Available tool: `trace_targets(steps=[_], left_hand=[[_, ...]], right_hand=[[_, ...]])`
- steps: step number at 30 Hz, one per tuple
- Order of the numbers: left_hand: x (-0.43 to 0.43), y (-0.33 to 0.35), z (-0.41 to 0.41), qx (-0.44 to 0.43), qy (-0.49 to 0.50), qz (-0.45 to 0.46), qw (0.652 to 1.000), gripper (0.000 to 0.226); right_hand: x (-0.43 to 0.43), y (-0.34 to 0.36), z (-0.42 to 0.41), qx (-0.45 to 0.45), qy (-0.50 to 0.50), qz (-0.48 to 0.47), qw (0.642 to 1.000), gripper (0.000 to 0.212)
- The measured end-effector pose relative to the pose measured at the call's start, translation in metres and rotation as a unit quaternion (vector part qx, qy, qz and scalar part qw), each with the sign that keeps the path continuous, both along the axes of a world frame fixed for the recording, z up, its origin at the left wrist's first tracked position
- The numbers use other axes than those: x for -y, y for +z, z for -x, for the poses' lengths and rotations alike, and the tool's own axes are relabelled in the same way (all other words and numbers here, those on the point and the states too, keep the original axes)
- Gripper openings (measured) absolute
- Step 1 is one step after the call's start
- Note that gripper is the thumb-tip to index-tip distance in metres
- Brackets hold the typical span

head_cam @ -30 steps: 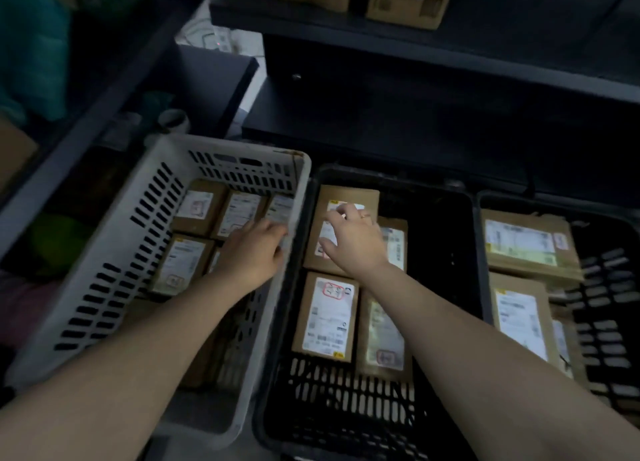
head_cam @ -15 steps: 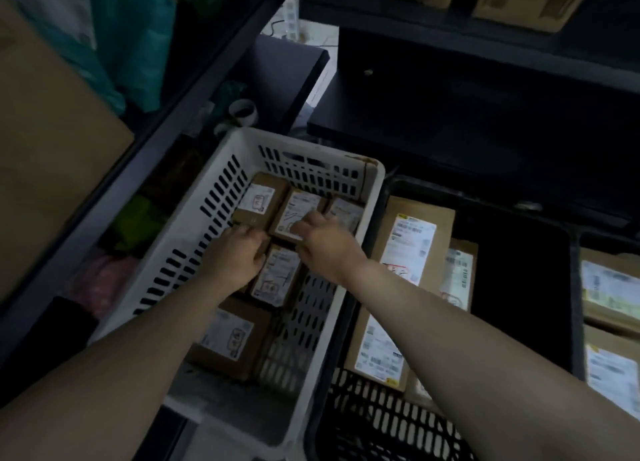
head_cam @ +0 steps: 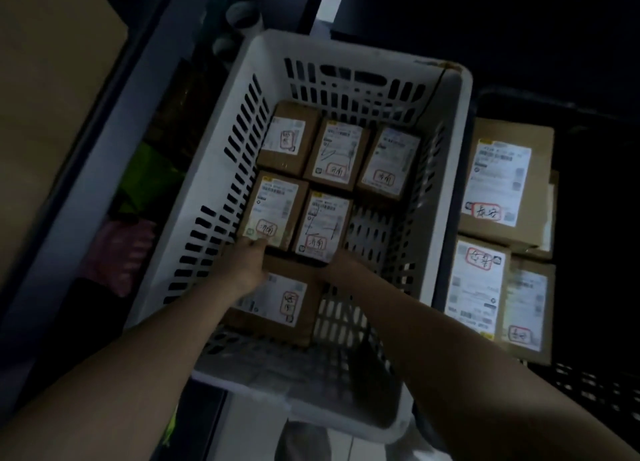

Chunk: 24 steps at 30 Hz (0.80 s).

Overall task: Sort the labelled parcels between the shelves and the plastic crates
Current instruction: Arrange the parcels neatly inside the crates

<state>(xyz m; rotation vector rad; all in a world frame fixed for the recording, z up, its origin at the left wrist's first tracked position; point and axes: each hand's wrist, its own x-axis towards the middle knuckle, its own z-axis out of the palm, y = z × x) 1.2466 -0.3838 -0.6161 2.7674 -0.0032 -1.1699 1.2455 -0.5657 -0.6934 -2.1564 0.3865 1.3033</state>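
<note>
Dim storeroom — white crate (head_cam: 346, 48) beside black crate (head_cam: 588, 388), grey shelving (head_cam: 100, 183) left.

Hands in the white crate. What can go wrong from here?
The left hand is at the near edge of the middle-left parcel, the right hand at the middle-right parcel; both sit tight against the back row, fingertips mostly hidden, so a lift may slip or snag.
Dim light: the red-marked labels could be misread and mis-sorted.

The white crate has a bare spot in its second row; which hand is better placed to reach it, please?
Probably the right hand: it lies beside that spot; the left hand is farther left.
</note>
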Motion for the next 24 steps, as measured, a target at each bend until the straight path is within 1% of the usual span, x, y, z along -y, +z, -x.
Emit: trace_targets(steps=[2,5,8,11,16,18,21,24], left_hand=[[-0.010,-0.012,0.003,-0.023,0.045,0.004,0.999,0.061],[-0.016,-0.021,0.008,-0.044,0.122,0.008,0.991,0.070],[-0.014,-0.029,0.011,-0.027,0.162,-0.001,0.986,0.084],[-0.009,-0.035,0.007,-0.003,0.208,-0.007,0.978,0.084],[-0.003,-0.036,0.012,0.022,0.242,-0.006,0.970,0.081],[-0.005,-0.036,0.017,0.023,0.255,-0.009,0.967,0.078],[-0.007,-0.035,0.021,0.005,0.245,-0.042,0.969,0.082],[-0.003,-0.037,0.020,0.014,0.291,-0.010,0.957,0.088]], right_hand=[[-0.009,0.034,0.005,-0.005,-0.040,-0.004,0.999,0.045],[-0.018,0.046,0.009,-0.032,-0.088,-0.023,0.995,0.052],[-0.021,0.048,0.016,-0.051,-0.124,-0.034,0.990,0.053],[-0.021,0.051,0.016,-0.089,-0.158,-0.041,0.983,0.048],[-0.021,0.049,0.014,-0.101,-0.174,-0.012,0.980,0.036],[-0.017,0.053,0.015,-0.104,-0.180,-0.008,0.978,0.035],[-0.014,0.055,0.013,-0.107,-0.175,-0.011,0.979,0.037],[-0.016,0.052,0.014,-0.110,-0.170,-0.020,0.979,0.036]])
